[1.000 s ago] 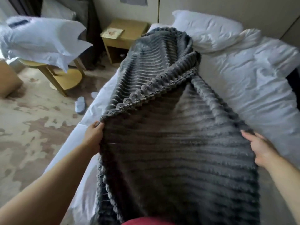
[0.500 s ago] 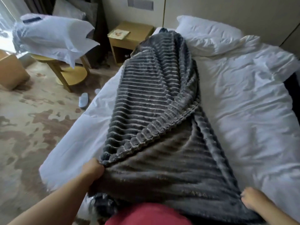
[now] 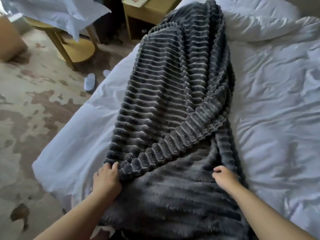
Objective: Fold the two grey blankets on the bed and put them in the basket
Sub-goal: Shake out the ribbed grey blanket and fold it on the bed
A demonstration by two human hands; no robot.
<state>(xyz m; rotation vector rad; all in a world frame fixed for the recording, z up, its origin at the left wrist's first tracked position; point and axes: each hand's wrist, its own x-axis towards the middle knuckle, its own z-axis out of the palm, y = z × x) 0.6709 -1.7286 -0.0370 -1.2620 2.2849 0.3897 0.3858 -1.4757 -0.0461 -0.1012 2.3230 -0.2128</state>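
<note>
The grey blanket (image 3: 173,101) lies in a long strip down the bed (image 3: 277,118), one corner flopped over on a slant. The left hand (image 3: 106,179) grips its near left edge, and the right hand (image 3: 225,178) sits on the right side with bent fingers, too blurry to tell if it pinches. To fold well, I think both hands should hold the near corners, pull them even, then lift them to the far end.

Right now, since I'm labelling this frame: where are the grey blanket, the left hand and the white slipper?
grey blanket (image 3: 164,101), head view: middle of its ribbed top layer.
left hand (image 3: 106,181), head view: back of the hand.
white slipper (image 3: 90,81), head view: its upper side.
</note>
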